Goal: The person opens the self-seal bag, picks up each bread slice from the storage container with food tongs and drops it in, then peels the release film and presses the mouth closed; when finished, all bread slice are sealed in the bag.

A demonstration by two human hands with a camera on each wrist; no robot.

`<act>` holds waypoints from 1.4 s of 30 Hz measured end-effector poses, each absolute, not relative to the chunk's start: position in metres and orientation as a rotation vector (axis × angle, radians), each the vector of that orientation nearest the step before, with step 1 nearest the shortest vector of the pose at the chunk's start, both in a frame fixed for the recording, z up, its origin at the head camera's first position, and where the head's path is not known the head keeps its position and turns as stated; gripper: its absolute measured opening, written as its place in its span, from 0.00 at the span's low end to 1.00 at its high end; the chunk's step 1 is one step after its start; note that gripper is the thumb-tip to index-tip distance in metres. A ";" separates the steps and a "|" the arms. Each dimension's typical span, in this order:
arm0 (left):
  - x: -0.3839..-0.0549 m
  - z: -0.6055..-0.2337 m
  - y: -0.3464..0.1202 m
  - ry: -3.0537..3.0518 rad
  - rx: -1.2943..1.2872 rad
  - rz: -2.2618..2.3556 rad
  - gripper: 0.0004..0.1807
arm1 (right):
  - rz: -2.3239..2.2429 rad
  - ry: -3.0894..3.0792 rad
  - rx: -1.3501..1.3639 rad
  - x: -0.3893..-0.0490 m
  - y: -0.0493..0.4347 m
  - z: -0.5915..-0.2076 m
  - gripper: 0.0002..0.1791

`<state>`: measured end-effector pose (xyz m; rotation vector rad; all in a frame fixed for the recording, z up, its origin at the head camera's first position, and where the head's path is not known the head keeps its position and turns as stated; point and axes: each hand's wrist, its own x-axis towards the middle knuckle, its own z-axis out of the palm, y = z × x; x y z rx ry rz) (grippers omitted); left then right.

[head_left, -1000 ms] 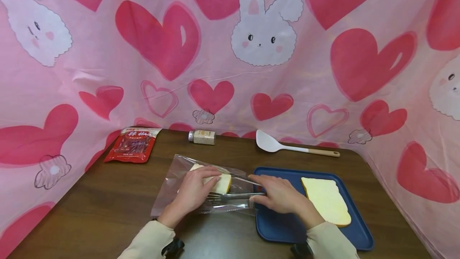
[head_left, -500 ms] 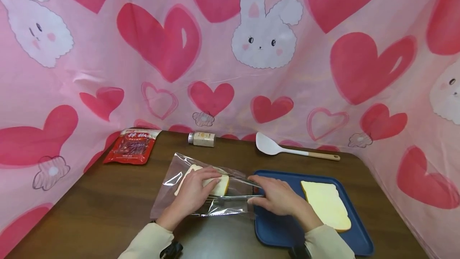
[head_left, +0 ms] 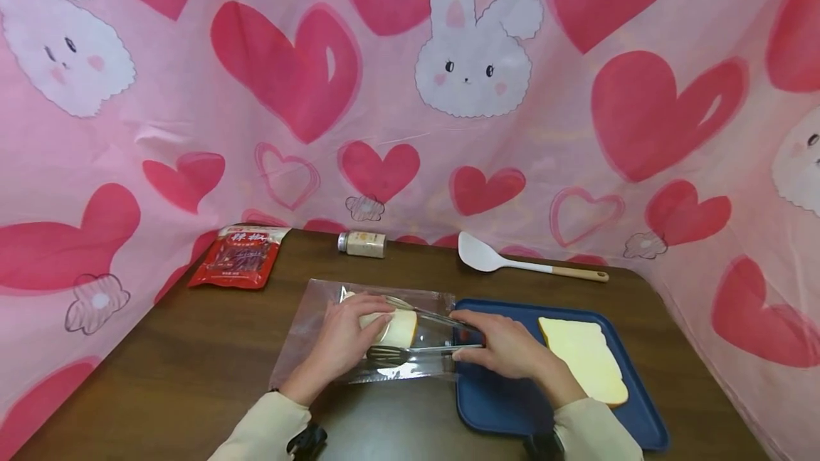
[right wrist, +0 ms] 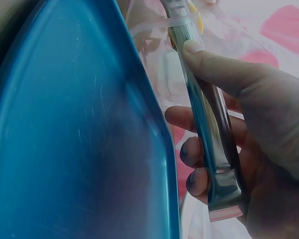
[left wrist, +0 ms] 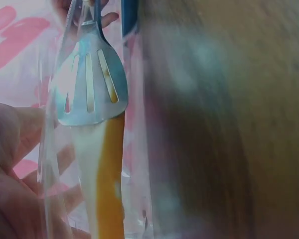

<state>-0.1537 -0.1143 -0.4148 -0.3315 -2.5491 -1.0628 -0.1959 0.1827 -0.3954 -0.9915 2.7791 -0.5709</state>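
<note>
A clear plastic bag lies left of the blue tray with a bread slice inside it. My left hand rests over the bag and slice, partly hiding the bread, its fingers extended. My right hand grips metal tongs by their handle end. Both tong arms reach into the bag, spread apart on the far and near sides of the slice. In the left wrist view the slotted spatula-like head of the tongs overlaps the bread's crust.
A blue tray on the right carries another bread slice. Along the back stand a red food packet, a small seasoning jar lying on its side and a white spatula with a wooden handle. Pink printed cloth surrounds the table.
The tongs have shifted slightly right with my right hand, and more of both their heads shows. The bag's far edge has changed shape. My left hand stays over the bread.
</note>
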 end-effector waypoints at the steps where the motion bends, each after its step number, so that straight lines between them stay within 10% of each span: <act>1: -0.154 -0.414 -0.114 -2.549 -0.330 -1.061 0.07 | -0.564 2.788 -1.009 -0.197 0.182 -0.395 0.37; 42: -0.156 -0.417 -0.109 -2.501 -0.356 -1.151 0.09 | -0.608 2.746 -0.940 -0.202 0.164 -0.401 0.38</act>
